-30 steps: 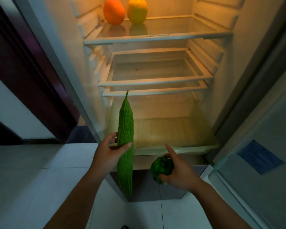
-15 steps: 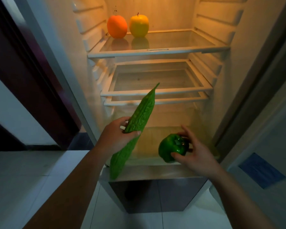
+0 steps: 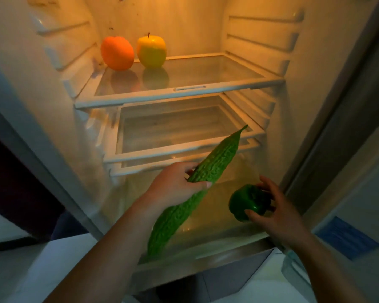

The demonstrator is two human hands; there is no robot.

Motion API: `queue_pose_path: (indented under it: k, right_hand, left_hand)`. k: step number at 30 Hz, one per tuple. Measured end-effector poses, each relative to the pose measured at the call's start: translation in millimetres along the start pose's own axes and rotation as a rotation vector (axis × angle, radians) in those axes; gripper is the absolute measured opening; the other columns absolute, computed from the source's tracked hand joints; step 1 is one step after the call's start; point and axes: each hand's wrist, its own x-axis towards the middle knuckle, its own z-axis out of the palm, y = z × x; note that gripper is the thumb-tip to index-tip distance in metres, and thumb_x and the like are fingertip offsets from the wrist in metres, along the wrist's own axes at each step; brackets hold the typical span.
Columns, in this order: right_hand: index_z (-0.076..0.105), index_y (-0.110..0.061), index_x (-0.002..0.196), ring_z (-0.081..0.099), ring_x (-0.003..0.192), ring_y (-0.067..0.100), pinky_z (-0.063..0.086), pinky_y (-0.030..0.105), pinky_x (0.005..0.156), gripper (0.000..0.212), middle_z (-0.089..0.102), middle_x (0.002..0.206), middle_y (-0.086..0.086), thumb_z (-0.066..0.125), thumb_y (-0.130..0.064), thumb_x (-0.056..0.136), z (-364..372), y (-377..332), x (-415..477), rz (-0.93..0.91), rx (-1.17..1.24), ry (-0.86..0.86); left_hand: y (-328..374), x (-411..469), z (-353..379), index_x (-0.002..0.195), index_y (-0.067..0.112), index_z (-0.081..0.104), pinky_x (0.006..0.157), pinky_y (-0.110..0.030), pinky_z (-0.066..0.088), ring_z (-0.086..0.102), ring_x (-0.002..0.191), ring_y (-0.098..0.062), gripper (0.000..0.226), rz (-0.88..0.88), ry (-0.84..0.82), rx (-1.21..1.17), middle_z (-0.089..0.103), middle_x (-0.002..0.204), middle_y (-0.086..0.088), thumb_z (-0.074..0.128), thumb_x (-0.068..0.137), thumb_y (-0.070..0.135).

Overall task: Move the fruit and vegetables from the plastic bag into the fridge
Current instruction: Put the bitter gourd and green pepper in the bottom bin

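My left hand grips a long bumpy bitter gourd around its middle. The gourd slants from lower left to upper right, its tip pointing into the open fridge at the level of the lower shelves. My right hand holds a dark green bell pepper just above the bottom compartment's floor, near its right side. An orange and a yellow-green apple stand on the top glass shelf at the back left. The plastic bag is out of sight.
Under the top shelf two more glass shelves sit close together with nothing on them. The fridge door stands open at the right, with a blue label on it. A dark wooden door frame is at the left, above pale floor tiles.
Both hands have moved forward and up into the fridge opening. The gourd has tilted further to the right, and the pepper has moved to the bottom compartment's right side. The view has closed in.
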Motion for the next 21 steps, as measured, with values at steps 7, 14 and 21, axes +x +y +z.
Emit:
queue_pose_path:
  k: [7,14,21]
  right_hand:
    - [0.048,-0.035,0.115,0.051,0.095,-0.002,0.042,0.015,0.076,0.063,0.047,0.106,-0.024,0.081,-0.013,0.066,4,6,12,-0.014,0.008,-0.023]
    - [0.046,-0.033,0.121,0.050,0.101,0.008,0.042,0.025,0.085,0.067,0.048,0.112,-0.013,0.081,-0.014,0.067,4,27,12,0.027,0.002,-0.048]
    - [0.044,-0.031,0.127,0.048,0.113,0.014,0.045,0.038,0.097,0.073,0.046,0.121,-0.009,0.082,-0.021,0.066,12,42,25,0.066,-0.076,-0.110]
  left_hand:
    - [-16,1,0,0.126,0.042,0.051,0.085,-0.035,0.047,0.052,0.099,-0.010,0.055,0.025,0.015,0.141,0.056,0.111,0.010,0.070,0.074,0.044]
    - [-64,8,50,0.117,0.032,0.056,0.081,-0.036,0.050,0.057,0.094,-0.020,0.047,-0.106,0.009,0.265,0.057,0.104,0.000,0.071,0.073,0.042]
    - [-110,36,98,0.128,0.029,0.049,0.088,-0.031,0.046,0.053,0.110,-0.023,0.058,-0.175,-0.069,0.343,0.055,0.116,-0.001,0.066,0.075,0.044]
